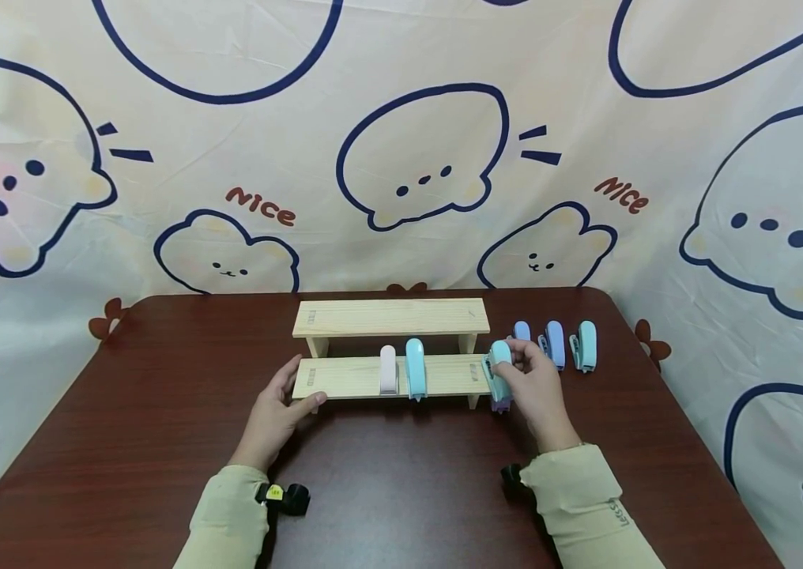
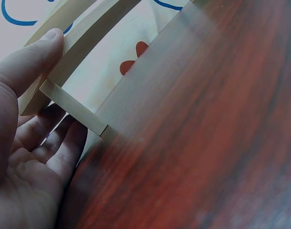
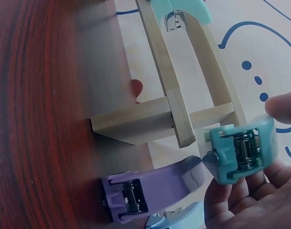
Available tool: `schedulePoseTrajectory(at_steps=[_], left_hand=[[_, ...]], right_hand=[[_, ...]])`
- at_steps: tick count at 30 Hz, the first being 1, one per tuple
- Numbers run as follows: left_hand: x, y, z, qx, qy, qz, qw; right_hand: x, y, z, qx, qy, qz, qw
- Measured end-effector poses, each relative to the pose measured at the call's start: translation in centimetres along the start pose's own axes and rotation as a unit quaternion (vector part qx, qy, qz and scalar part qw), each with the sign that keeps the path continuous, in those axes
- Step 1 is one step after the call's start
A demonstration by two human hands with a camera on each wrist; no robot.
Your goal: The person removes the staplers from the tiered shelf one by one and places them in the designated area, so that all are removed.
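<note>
My left hand [image 1: 275, 415] grips the left end of the front wooden shelf [image 1: 344, 378], thumb along the board and fingers behind its leg [image 2: 76, 107]. A pale pink stapler [image 1: 388, 370] and a light blue stapler [image 1: 416, 369] lie side by side on this shelf. At its right end, my right hand [image 1: 537, 391] pinches a teal stapler [image 3: 243, 150] between thumb and fingers. The teal stapler's spring end faces the right wrist camera. Below it, a purple stapler [image 3: 155, 191] stands on the table beside the shelf leg.
Behind the front shelf stands a second wooden shelf [image 1: 390, 316]. To the right on the brown table [image 1: 160, 442] are a periwinkle stapler [image 1: 554, 344], another teal stapler [image 1: 586, 346] and a blue-violet stapler [image 1: 522, 330] partly behind my right hand. A patterned cloth [image 1: 401, 47] hangs behind the table.
</note>
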State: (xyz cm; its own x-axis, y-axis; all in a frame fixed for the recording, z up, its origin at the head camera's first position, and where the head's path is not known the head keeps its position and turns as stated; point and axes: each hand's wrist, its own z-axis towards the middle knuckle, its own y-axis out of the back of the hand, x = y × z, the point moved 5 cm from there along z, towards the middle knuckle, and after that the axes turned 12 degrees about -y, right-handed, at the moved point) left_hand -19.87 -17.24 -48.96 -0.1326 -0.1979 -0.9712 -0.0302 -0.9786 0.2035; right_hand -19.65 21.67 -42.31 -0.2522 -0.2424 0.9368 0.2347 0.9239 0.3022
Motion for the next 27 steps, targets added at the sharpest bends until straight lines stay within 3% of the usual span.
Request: schedulePoseTrajectory(at_steps=[27], left_hand=[[-0.1,0.0,0.0,0.002,0.002,0.006,1.0]], right_hand=[[-0.9,1.5,1.1,-0.023,-0.018,0.032,0.999]])
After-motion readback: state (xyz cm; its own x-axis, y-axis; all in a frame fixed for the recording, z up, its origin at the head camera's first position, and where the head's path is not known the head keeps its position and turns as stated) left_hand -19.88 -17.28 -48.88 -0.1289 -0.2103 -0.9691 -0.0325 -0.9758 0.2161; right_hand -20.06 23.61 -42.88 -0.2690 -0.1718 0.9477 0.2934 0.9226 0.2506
